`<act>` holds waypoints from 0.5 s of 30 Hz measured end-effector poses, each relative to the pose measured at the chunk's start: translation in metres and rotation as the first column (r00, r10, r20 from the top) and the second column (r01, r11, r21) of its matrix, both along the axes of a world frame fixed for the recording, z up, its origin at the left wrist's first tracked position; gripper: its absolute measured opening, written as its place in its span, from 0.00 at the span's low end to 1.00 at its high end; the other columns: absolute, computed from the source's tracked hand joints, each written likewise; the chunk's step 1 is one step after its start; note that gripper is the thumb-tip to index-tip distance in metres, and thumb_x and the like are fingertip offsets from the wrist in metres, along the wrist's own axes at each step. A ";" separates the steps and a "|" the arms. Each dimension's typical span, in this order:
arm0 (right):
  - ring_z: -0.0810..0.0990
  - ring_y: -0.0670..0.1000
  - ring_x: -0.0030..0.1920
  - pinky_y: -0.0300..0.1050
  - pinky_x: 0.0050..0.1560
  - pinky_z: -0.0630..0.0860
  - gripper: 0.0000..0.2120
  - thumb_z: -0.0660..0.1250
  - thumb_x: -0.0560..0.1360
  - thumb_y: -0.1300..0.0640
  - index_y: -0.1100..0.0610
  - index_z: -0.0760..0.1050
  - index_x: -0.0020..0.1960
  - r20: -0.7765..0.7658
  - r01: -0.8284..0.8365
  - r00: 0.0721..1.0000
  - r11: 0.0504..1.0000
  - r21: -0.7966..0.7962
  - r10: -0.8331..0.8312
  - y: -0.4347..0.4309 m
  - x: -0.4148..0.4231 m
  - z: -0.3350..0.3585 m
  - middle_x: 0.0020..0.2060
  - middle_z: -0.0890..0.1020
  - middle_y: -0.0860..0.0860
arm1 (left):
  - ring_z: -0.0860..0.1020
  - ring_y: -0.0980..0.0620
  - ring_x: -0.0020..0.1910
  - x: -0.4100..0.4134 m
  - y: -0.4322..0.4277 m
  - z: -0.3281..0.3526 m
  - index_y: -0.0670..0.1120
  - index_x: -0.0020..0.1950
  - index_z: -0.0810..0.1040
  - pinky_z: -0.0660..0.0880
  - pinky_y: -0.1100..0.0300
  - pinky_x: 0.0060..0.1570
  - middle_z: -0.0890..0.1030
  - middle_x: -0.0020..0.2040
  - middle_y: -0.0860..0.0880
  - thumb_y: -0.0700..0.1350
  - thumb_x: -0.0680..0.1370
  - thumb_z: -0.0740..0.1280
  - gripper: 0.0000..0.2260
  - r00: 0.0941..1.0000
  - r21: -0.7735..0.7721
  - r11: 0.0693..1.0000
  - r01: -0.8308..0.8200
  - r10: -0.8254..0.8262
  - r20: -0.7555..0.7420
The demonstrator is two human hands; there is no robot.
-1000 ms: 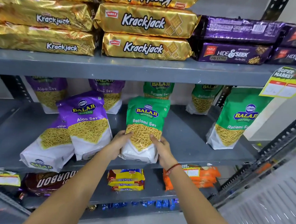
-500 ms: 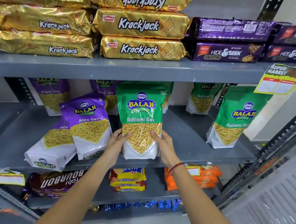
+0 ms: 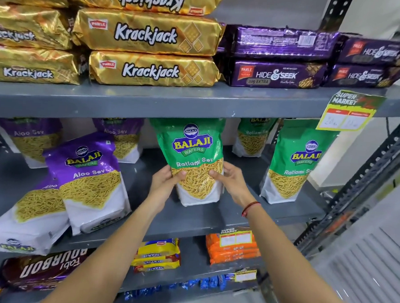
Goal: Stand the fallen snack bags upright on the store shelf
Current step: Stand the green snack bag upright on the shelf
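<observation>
Two bare forearms without sleeves observed, left hand [image 3: 166, 184] without rings or bands, right hand [image 3: 233, 183] likewise ringless, thin red thread bracelet [image 3: 250, 208] noted around the wrist just below the right hand, fingernails short and unpainted.

Up top, gold packs [image 3: 147, 32] shout "PARLE Krackjack"; beside them purple packs [image 3: 275, 74] read "PARLE HIDE & SEEK, 20g EXTRA". A yellow shelf tag [image 3: 351, 111] says "SUPER MARKET". The green bag [image 3: 192, 151] reads "BALAJI WAFERS Ratlami Sev", the purple bag [image 3: 88, 165] "BALAJI WAFERS Aloo Sev". Below, upside down: a brown pack [image 3: 46, 270], "BOURBON".
</observation>
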State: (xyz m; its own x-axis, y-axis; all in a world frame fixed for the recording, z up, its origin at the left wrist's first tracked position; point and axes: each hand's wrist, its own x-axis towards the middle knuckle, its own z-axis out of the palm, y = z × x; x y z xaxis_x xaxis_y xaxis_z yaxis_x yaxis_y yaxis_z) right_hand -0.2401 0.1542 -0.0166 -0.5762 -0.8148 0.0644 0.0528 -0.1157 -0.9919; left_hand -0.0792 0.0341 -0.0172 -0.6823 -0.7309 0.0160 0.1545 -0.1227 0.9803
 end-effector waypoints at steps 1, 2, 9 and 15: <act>0.85 0.44 0.44 0.37 0.44 0.81 0.14 0.67 0.72 0.70 0.66 0.76 0.57 -0.007 0.044 0.999 0.999 0.003 -0.044 0.007 -0.032 0.000 0.43 0.87 0.46 | 0.81 0.59 0.46 -0.037 0.003 -0.005 0.44 0.56 0.76 0.77 0.66 0.47 0.81 0.53 0.45 0.36 0.72 0.68 0.13 0.999 -0.013 0.999 0.041 -0.041 0.013; 0.84 0.43 0.43 0.37 0.44 0.81 0.15 0.67 0.72 0.71 0.68 0.75 0.58 -0.016 0.064 0.998 0.998 0.020 -0.063 0.008 -0.040 -0.001 0.44 0.86 0.47 | 0.81 0.59 0.45 -0.042 0.005 -0.003 0.42 0.56 0.76 0.77 0.66 0.46 0.81 0.54 0.43 0.35 0.72 0.69 0.13 0.999 -0.048 0.998 0.047 -0.046 0.021; 0.83 0.39 0.40 0.37 0.46 0.81 0.18 0.66 0.70 0.75 0.74 0.72 0.59 -0.123 0.130 0.985 0.986 0.104 -0.117 0.003 -0.059 -0.023 0.48 0.83 0.56 | 0.82 0.61 0.42 -0.056 0.006 -0.010 0.36 0.57 0.75 0.77 0.69 0.40 0.83 0.49 0.47 0.34 0.72 0.69 0.14 1.000 -0.051 0.999 -0.016 0.016 -0.006; 0.83 0.40 0.42 0.39 0.49 0.81 0.17 0.67 0.70 0.74 0.72 0.73 0.59 -0.157 0.137 0.981 0.983 0.125 -0.117 0.003 -0.072 -0.036 0.51 0.82 0.57 | 0.83 0.59 0.44 -0.065 0.001 -0.019 0.38 0.55 0.75 0.78 0.67 0.41 0.85 0.47 0.50 0.35 0.71 0.70 0.14 1.000 -0.047 0.999 -0.007 0.007 -0.007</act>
